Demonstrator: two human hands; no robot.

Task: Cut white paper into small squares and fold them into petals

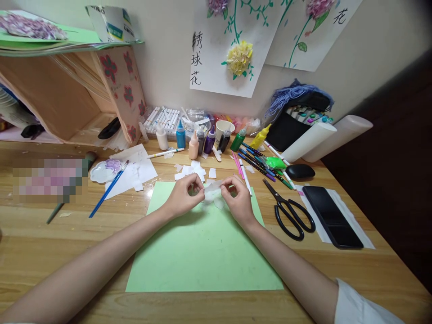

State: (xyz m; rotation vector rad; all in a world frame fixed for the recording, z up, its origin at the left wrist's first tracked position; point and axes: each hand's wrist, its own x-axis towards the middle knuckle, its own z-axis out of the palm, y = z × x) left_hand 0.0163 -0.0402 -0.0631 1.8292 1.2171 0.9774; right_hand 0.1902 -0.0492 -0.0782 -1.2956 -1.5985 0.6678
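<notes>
My left hand point(185, 193) and my right hand point(237, 198) face each other above the upper part of a light green sheet of paper point(202, 252). Between them stretches a small thin white piece of paper point(212, 186), its left end pinched by the left fingers and its right end by the right. Below it on the green sheet lie pale scraps point(218, 204), partly hidden by the fingers. Several small white paper squares point(192, 171) are scattered just past the sheet's far edge.
Paint bottles point(180, 136) line the back beside a paper cup point(224, 128). To the right are pens point(256, 162), black-handled scissors point(290, 211) and a phone point(332, 216). A paintbrush point(110, 189) and a white palette point(101, 172) lie left, below a pink box point(121, 90).
</notes>
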